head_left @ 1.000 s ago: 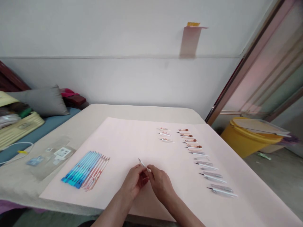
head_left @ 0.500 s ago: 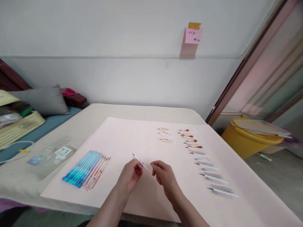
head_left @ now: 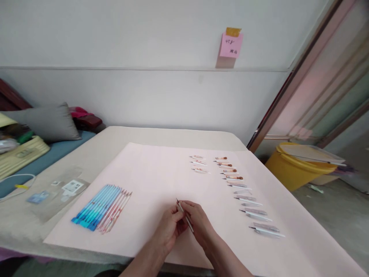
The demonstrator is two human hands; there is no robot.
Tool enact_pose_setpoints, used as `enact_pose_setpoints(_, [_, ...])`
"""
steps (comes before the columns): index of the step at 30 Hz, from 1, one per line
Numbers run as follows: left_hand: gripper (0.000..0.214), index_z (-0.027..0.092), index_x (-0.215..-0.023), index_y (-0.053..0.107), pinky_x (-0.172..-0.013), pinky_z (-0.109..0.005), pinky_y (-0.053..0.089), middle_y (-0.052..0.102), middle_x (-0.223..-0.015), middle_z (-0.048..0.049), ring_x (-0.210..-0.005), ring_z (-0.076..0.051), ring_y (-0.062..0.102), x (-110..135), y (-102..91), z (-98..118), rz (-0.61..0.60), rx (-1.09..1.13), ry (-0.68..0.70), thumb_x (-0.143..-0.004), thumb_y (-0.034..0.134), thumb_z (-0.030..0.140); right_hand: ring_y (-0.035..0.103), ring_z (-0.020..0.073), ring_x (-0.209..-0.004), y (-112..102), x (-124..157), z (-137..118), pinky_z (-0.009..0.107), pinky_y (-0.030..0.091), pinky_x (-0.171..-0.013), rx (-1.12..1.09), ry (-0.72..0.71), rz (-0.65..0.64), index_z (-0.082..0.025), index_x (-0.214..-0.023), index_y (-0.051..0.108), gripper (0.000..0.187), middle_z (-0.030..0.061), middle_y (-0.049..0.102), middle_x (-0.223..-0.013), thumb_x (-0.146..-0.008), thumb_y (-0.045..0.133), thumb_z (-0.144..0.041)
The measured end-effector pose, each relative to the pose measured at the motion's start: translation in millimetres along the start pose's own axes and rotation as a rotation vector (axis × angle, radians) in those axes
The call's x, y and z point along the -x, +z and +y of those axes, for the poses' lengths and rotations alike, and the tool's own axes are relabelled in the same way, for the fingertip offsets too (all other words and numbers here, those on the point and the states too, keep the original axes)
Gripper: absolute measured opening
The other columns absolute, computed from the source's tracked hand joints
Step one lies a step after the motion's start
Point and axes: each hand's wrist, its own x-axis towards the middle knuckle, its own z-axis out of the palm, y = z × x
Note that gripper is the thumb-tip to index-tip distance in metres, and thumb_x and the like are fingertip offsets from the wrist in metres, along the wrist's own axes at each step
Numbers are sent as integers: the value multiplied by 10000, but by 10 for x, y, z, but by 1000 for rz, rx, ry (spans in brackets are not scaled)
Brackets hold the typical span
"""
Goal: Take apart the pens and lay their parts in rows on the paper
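My left hand [head_left: 169, 231] and my right hand [head_left: 197, 223] meet low over the pale pink sheet [head_left: 150, 173], fingers pinched together on a thin white pen refill [head_left: 184, 217] with a dark tip pointing away from me. A tight row of blue and pink pens [head_left: 100, 207] lies to the left of my hands. To the right, a column of taken-apart pen pieces [head_left: 245, 200] runs away from me, and a shorter group of small pen parts [head_left: 198, 164] lies beyond it to the left.
The sheet covers a beige table [head_left: 121, 134] against a white wall. A clear plastic bag with labels [head_left: 60, 190] lies at the left. A yellow tub [head_left: 300, 169] stands on the floor at the right. A grey pillow [head_left: 46, 123] and clutter sit at the far left.
The hands parted half a second ago with the refill in the left hand only; now they have come back together on it, and it points more steeply away.
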Motion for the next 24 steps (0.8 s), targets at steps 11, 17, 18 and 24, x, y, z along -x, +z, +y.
enact_pose_setpoints(11, [143, 138, -740, 627, -553, -189, 426, 584, -642, 4, -565, -67, 526, -74, -36, -64, -10, 57, 23, -655, 708, 218, 455, 106, -585, -16, 14, -11, 234, 337, -543, -42, -2, -100, -122, -671, 612, 270, 5, 551, -633, -733, 609, -385])
enact_pose_setpoints(17, [90, 130, -708, 610, -572, -190, 484, 608, -684, -17, -608, -80, 561, -199, -156, 48, 110, 220, 120, -667, 690, 134, 569, 179, -822, -52, 25, -79, 307, 444, -750, 48, -61, -47, -143, -928, 662, 325, 64, 640, -870, -750, 606, -410])
enact_pose_setpoints(18, [89, 130, -704, 605, -571, -186, 487, 604, -686, -15, -606, -77, 559, -221, -187, 72, 136, 246, 147, -668, 685, 117, 573, 182, -826, -58, 11, -80, 319, 451, -761, 79, -53, 1, -147, -964, 661, 337, 65, 641, -891, -714, 645, -373])
enact_pose_setpoints(24, [69, 118, -726, 603, -585, -190, 508, 617, -747, -43, -662, -95, 586, -268, -253, 106, 158, 280, 188, -700, 666, 123, 539, 121, -628, -18, -64, 8, 278, 456, -643, 109, -42, 45, -158, -869, 709, 266, 9, 626, -700, -622, 703, -256])
